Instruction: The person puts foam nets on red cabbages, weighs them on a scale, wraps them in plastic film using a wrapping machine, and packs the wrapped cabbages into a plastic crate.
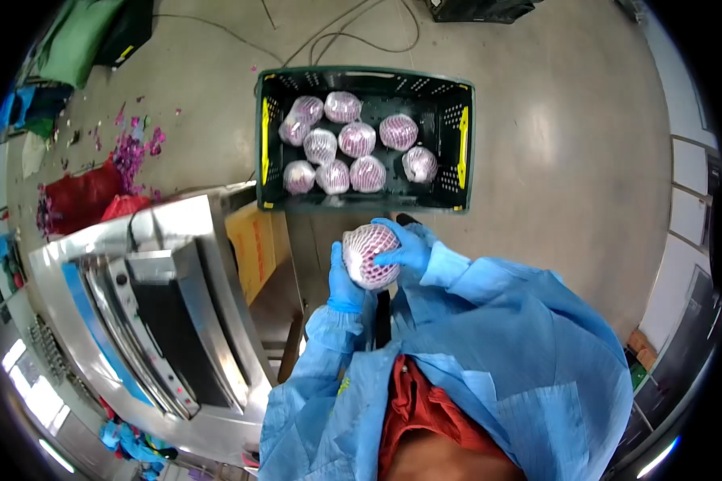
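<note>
A round red cabbage [370, 256] in a white foam net is held in front of my body between both hands. My left hand [344, 282], in a blue glove, closes on its left side. From the right, my right hand [410, 247], gloved the same way, grips it with fingers over its top and side. Just beyond my hands, a dark green crate [365, 204] with yellow handles stands on the floor. Several netted cabbages [357, 139] lie in it, mostly in the left and middle; one netted cabbage [419, 164] rests near the right end.
To my left stands a steel machine [176, 321] with a black panel, and beside it a yellow cardboard box [251, 244]. Purple leaf scraps [132, 156] and a red bag [80, 196] lie on the floor at left. Cables [329, 36] trail behind the crate.
</note>
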`<state>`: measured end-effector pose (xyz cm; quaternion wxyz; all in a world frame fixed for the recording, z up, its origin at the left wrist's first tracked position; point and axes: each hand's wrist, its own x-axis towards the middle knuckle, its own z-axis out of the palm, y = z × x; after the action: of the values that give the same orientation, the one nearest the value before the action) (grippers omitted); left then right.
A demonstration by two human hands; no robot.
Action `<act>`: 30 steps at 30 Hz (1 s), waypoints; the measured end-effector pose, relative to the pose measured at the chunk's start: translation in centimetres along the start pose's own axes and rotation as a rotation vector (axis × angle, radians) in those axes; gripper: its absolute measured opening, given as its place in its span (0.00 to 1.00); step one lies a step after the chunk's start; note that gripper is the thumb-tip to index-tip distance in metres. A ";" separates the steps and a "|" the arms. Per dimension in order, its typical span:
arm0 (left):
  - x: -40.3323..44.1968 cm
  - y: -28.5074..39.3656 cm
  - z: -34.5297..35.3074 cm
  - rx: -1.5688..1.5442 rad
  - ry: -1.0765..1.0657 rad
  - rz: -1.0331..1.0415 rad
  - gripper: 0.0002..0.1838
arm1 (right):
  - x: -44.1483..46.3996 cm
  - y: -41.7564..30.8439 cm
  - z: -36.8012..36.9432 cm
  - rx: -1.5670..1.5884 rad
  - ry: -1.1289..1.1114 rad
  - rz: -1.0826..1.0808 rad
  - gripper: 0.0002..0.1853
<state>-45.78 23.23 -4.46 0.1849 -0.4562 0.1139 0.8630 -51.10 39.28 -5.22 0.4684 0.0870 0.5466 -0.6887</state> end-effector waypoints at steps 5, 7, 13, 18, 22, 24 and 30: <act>18.9 1.2 2.9 0.354 -0.071 0.101 0.35 | 11.3 -2.9 -14.1 0.477 -0.006 -0.022 0.31; 23.7 2.8 7.0 0.681 0.114 0.162 0.37 | 16.8 -3.2 -19.4 0.583 -0.029 -0.019 0.27; 36.8 3.5 4.6 1.389 0.398 0.687 0.34 | 31.3 -4.2 -29.2 0.180 0.408 0.055 0.36; 37.8 2.8 3.8 2.227 0.276 0.609 0.39 | 40.3 -0.5 -33.1 -0.579 0.478 0.101 0.70; 40.2 3.1 1.6 2.465 0.189 0.726 0.40 | 43.7 2.6 -34.6 -0.494 0.572 0.094 0.70; 40.8 3.5 0.4 2.521 0.133 0.723 0.41 | 41.7 1.6 -32.8 -0.038 0.498 -0.115 0.62; 40.3 3.6 -1.0 2.529 0.140 0.821 0.40 | 37.5 3.7 -35.2 -0.848 0.687 -0.105 0.47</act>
<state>-67.35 28.32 -38.33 0.2005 0.0524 0.9694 0.1314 -82.62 48.17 -45.07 0.2220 0.0833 0.9013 -0.3624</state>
